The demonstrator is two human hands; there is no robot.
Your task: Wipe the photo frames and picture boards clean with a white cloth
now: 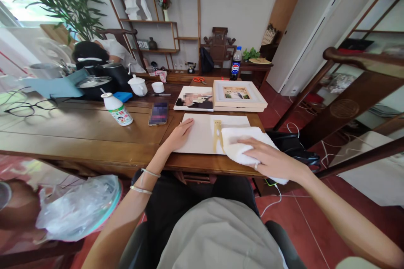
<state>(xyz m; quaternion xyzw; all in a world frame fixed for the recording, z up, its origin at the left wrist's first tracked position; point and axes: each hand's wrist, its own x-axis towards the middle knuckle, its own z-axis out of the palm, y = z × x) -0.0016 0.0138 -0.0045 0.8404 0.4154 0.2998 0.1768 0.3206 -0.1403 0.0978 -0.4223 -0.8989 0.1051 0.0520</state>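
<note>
A white flat board (202,134) lies at the near edge of the wooden table (94,134). My left hand (179,134) rests flat on the board's left edge, fingers stretched out. My right hand (271,157) presses down on a folded white cloth (240,145) that covers the board's right corner and hangs over the table edge. A small gold stand piece (217,134) lies on the board just left of the cloth.
Beyond the board lie a photo print (195,98) and a cream picture frame (238,95). A phone (158,113), a white drink bottle (118,110), a teapot (138,85), glasses (27,108), orange scissors (198,79) and a cola bottle (235,64) stand further off. A plastic bag (78,206) sits lower left.
</note>
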